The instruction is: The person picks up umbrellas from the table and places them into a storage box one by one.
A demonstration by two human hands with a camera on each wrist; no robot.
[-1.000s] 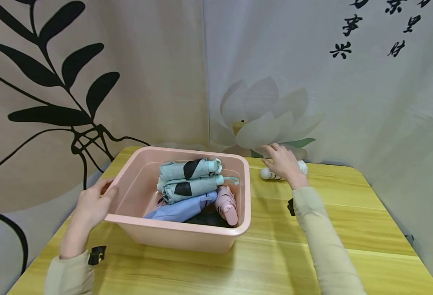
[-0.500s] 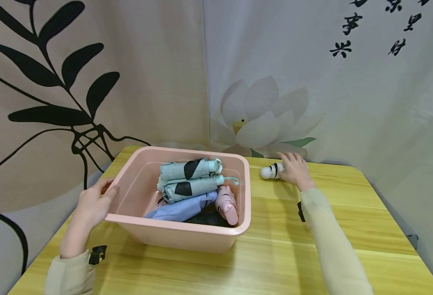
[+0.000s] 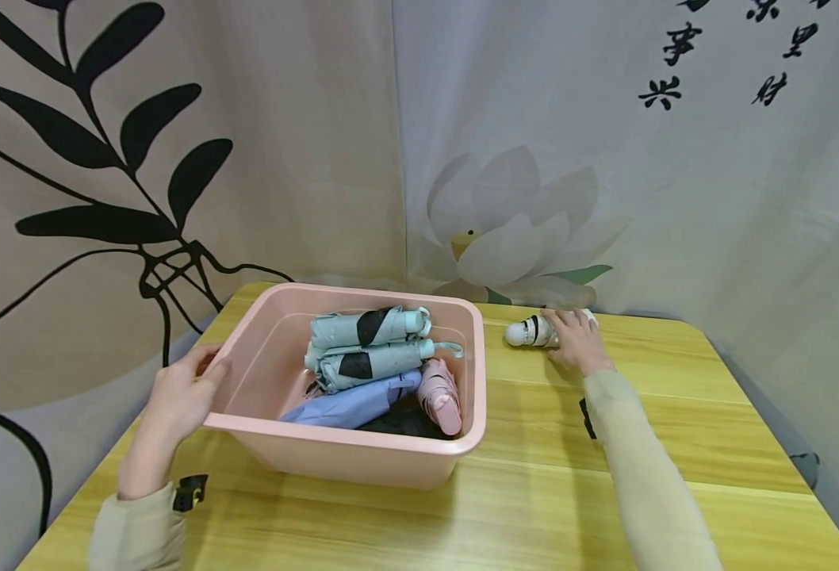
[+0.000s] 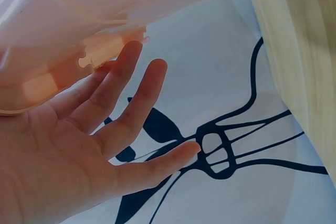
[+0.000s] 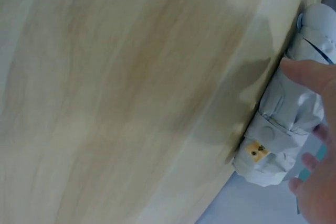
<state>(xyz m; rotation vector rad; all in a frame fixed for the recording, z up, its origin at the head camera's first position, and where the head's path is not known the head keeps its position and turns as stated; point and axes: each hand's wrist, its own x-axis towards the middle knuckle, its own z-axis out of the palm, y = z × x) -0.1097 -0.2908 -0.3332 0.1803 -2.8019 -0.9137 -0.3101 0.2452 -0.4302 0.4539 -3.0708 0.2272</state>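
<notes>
A pink plastic bin (image 3: pixel 348 458) stands on the table, holding several folded umbrellas. My left hand (image 3: pixel 180 396) holds the bin's left rim, the thumb over the edge; in the left wrist view its fingers (image 4: pixel 113 95) reach up under the rim. A folded white umbrella (image 3: pixel 531 332) with black stripes and a rounded white end lies by the table's back edge. Over it my right hand (image 3: pixel 578 342) grips the far half. In the right wrist view the thumb (image 5: pixel 304 73) crosses the white umbrella (image 5: pixel 278 106) and the other fingers come round its opposite side.
In the bin lie two light-blue umbrellas (image 3: pixel 373 365), a blue umbrella (image 3: pixel 358 403), a pink umbrella (image 3: pixel 439 398) and something black (image 3: pixel 405 423). Behind the wooden table (image 3: pixel 534 492) hangs a printed curtain (image 3: pixel 305 143).
The right hand has moved right and down onto the white umbrella, and its fingers have come round it. The left hand and the bin stay where they were.
</notes>
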